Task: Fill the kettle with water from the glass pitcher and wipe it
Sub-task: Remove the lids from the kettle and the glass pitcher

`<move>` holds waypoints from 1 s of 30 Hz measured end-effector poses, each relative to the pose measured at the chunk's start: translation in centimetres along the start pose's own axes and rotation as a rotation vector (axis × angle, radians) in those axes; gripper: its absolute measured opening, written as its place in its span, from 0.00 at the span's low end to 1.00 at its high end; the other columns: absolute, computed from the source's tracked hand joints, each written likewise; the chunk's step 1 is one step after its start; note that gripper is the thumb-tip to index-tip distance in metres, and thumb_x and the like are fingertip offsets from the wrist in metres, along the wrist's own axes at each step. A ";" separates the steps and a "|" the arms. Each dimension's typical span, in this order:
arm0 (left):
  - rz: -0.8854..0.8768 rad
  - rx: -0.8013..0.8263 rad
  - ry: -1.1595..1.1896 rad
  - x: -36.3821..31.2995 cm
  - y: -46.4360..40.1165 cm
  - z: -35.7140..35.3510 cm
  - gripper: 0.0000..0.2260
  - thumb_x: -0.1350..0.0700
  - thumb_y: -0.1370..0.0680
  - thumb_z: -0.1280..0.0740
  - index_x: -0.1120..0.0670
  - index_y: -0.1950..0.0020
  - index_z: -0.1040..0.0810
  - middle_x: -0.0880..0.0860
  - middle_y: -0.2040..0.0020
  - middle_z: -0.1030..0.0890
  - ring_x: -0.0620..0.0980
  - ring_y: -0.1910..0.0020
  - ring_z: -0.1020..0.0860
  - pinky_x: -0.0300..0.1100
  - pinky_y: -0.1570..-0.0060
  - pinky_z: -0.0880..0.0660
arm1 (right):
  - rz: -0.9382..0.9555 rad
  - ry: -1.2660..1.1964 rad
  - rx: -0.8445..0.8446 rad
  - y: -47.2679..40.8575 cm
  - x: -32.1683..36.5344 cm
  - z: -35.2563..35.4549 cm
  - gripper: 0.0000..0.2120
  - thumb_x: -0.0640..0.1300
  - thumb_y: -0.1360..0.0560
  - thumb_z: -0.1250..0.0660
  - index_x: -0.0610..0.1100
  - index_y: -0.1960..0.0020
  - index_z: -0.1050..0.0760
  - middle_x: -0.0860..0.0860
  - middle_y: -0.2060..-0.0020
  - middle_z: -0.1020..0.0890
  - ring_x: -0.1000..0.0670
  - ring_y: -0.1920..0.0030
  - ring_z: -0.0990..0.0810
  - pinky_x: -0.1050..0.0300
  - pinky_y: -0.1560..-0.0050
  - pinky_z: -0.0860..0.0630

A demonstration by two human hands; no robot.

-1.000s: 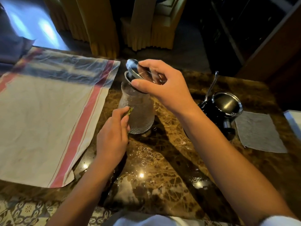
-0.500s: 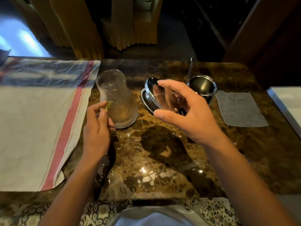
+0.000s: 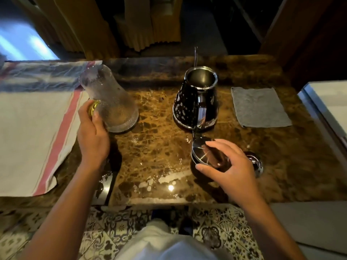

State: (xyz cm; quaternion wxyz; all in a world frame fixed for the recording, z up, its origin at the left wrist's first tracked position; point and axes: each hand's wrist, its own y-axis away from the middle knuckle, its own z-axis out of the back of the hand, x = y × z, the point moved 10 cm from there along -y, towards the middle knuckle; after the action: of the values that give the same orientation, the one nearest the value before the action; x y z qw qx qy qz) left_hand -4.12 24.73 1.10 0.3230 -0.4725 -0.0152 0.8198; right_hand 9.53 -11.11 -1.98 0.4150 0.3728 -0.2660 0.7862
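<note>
The textured glass pitcher stands uncovered on the marble table, left of centre. My left hand grips its gold handle at the lower left side. The dark speckled kettle stands open-topped at centre right, its handle toward me. My right hand holds a shiny metal lid low over the table in front of the kettle, fingers curled around its rim. A grey wiping cloth lies flat to the right of the kettle.
A white towel with red stripes covers the table's left part. A second round metal piece lies behind my right hand. A white tray edge sits at far right. Yellow-covered chairs stand beyond the table.
My right hand lifted the lid off the pitcher and carried it right and down to the table in front of the kettle. My left hand stayed on the pitcher handle.
</note>
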 end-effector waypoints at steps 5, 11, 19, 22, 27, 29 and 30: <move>0.025 -0.032 0.047 -0.8 0.2 -0.3 0.17 0.52 0.12 0.48 0.50 0.24 0.34 0.43 0.38 0.29 0.34 0.46 0.31 0.39 0.47 0.33 | -0.084 0.150 -0.063 2.0 -3.2 -1.2 0.32 0.63 0.34 0.22 0.57 0.31 0.22 0.57 0.29 0.27 0.55 0.31 0.33 0.54 0.35 0.33; 0.022 -0.019 0.018 -0.4 0.0 -0.5 0.17 0.53 0.12 0.48 0.52 0.23 0.36 0.36 0.47 0.28 0.32 0.56 0.27 0.38 0.52 0.31 | -0.125 0.139 -0.101 2.7 -4.6 -2.4 0.32 0.61 0.32 0.21 0.59 0.30 0.22 0.54 0.26 0.27 0.50 0.28 0.32 0.50 0.33 0.31; -0.008 -0.004 0.039 0.1 -0.3 -0.8 0.17 0.54 0.12 0.46 0.53 0.23 0.37 0.44 0.38 0.30 0.33 0.49 0.30 0.39 0.51 0.34 | -0.103 0.246 -0.094 3.3 -4.4 -3.2 0.29 0.59 0.31 0.21 0.58 0.32 0.21 0.52 0.24 0.29 0.47 0.28 0.31 0.44 0.33 0.27; -0.003 0.060 0.031 0.4 -0.4 -1.1 0.20 0.53 0.14 0.42 0.47 0.22 0.40 0.41 0.38 0.28 0.42 0.46 0.25 0.43 0.50 0.30 | -0.131 0.243 -0.060 3.4 -4.6 -3.3 0.28 0.61 0.31 0.23 0.59 0.31 0.22 0.55 0.22 0.32 0.49 0.25 0.35 0.48 0.30 0.33; 0.007 0.141 0.004 0.8 -0.1 -1.4 0.26 0.58 0.16 0.37 0.45 0.22 0.43 0.34 0.54 0.31 0.35 0.58 0.27 0.32 0.56 0.31 | -0.192 0.233 0.033 3.0 -4.4 -2.7 0.31 0.58 0.29 0.22 0.59 0.28 0.25 0.59 0.21 0.36 0.54 0.23 0.39 0.54 0.28 0.38; 0.010 0.137 0.011 0.8 -0.2 -1.4 0.26 0.58 0.17 0.36 0.46 0.22 0.43 0.35 0.54 0.31 0.35 0.58 0.27 0.33 0.56 0.30 | -0.203 0.205 0.038 2.9 -3.8 -2.3 0.30 0.58 0.28 0.24 0.58 0.27 0.27 0.60 0.21 0.37 0.55 0.22 0.40 0.52 0.26 0.37; 0.011 0.133 0.016 0.8 -0.2 -1.3 0.26 0.58 0.17 0.36 0.45 0.22 0.43 0.35 0.55 0.31 0.35 0.58 0.27 0.34 0.56 0.30 | -0.200 0.186 0.037 2.8 -3.3 -2.0 0.30 0.59 0.27 0.25 0.59 0.27 0.27 0.61 0.20 0.37 0.56 0.22 0.41 0.51 0.25 0.37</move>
State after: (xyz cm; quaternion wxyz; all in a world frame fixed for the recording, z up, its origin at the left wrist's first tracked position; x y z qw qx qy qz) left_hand -3.22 25.00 -0.21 0.3494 -0.4566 0.0443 0.8170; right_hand 7.66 -12.56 -6.13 0.5074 0.3303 -0.1734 0.7768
